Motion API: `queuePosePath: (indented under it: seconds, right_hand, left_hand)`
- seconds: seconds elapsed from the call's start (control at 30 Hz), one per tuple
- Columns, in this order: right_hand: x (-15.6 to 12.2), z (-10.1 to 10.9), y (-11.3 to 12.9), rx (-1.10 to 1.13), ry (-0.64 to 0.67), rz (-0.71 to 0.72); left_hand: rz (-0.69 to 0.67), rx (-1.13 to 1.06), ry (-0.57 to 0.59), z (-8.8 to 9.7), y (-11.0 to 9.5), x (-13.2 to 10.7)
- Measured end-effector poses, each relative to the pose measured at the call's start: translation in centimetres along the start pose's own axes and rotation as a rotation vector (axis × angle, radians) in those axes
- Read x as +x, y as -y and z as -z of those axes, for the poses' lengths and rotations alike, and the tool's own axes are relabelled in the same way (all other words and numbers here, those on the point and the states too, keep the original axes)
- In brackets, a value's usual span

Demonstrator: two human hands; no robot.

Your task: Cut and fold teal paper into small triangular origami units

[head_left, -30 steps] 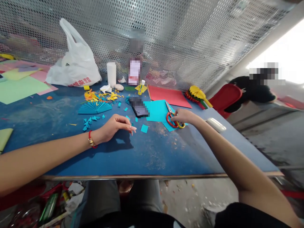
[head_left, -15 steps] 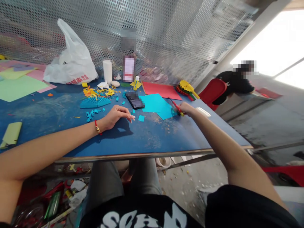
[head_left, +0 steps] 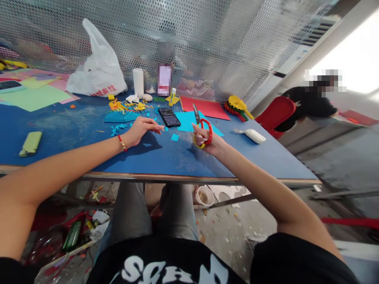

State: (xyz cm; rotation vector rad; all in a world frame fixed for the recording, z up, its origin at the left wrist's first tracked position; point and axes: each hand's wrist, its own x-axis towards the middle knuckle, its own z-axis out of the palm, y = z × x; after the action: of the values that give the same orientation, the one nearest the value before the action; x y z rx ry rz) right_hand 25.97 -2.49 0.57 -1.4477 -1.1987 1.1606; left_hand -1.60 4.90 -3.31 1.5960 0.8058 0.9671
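My right hand (head_left: 204, 139) grips red and yellow handled scissors (head_left: 201, 127), lifted above the blue table (head_left: 166, 157), blades pointing up and away. Just behind them lies a sheet of cyan paper (head_left: 188, 119). My left hand (head_left: 141, 128) rests on the table with fingers loosely curled and nothing in them, fingertips near a black phone (head_left: 169, 117) and small cyan paper scraps (head_left: 175, 137). A folded cyan paper fan (head_left: 121, 116) lies left of that hand.
A white plastic bag (head_left: 99, 73), a white roll (head_left: 138, 82), glue stick (head_left: 171, 96), red paper (head_left: 204, 107) and yellow scraps (head_left: 127, 105) sit at the back before a perforated metal screen. A white case (head_left: 254, 135) lies right. Another person (head_left: 308, 103) sits far right.
My right hand picked the scissors up off the cyan paper and drew them back toward me, blades now raised. My left hand stayed near the phone. The view tipped downward.
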Motion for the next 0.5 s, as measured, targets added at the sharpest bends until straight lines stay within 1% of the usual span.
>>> queuePosePath:
  seconds: [0.1, 0.17, 0.23, 0.33, 0.43, 0.5]
  right_hand:
    - [-0.1, -1.2, 1.1, 0.002, 0.071, 0.122]
    - [0.5, -1.5, 1.9, -0.033, 0.106, 0.229]
    - [1.4, -1.6, 2.4, -0.094, 0.151, 0.304]
    - [2.4, -1.3, 2.0, -0.200, 0.228, 0.327]
    - [2.4, -0.8, 0.9, -0.309, 0.218, 0.323]
    - [1.8, -0.5, 0.6, -0.390, 0.217, 0.327]
  left_hand:
    - [0.015, -0.003, -0.018, -0.3, -0.2, 0.1]
    - [0.019, -0.013, -0.024, -0.6, -0.5, 0.3]
    - [0.021, -0.025, -0.026, -0.9, -0.8, 0.7]
    - [0.028, -0.037, -0.014, -1.3, -1.1, 1.2]
    - [0.038, -0.050, 0.005, -1.5, -1.2, 1.4]
    - [0.029, -0.076, -0.014, -1.6, -1.2, 1.3]
